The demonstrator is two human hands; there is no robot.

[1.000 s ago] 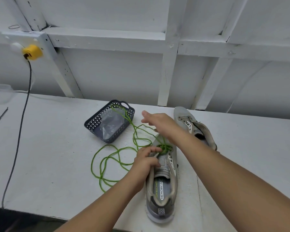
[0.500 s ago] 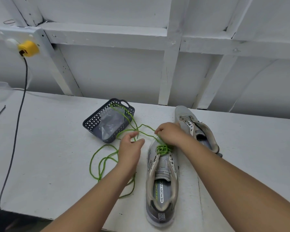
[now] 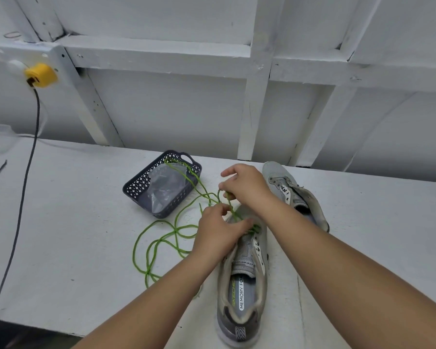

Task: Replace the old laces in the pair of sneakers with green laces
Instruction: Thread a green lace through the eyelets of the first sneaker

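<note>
A grey sneaker [image 3: 242, 285] lies on the white table, toe pointing away from me, with a green lace [image 3: 161, 238] threaded at its front eyelets. My left hand [image 3: 218, 235] rests on the shoe's front, fingers pinched on the lace near the eyelets. My right hand [image 3: 247, 185] is just beyond the toe, pinching a strand of the same lace. The lace's loose part loops on the table to the left. A second grey sneaker [image 3: 295, 192] without laces lies behind my right arm.
A dark perforated basket [image 3: 141, 185] holding a clear plastic bag stands left of the shoes, with green lace trailing into it. A black cable [image 3: 23, 197] hangs from a yellow plug [image 3: 39, 75] on the wall and crosses the table's left side.
My left hand moved right from the table onto the shoe's front. My right hand moved away from the eyelets toward the toe, drawing a lace strand with it.
</note>
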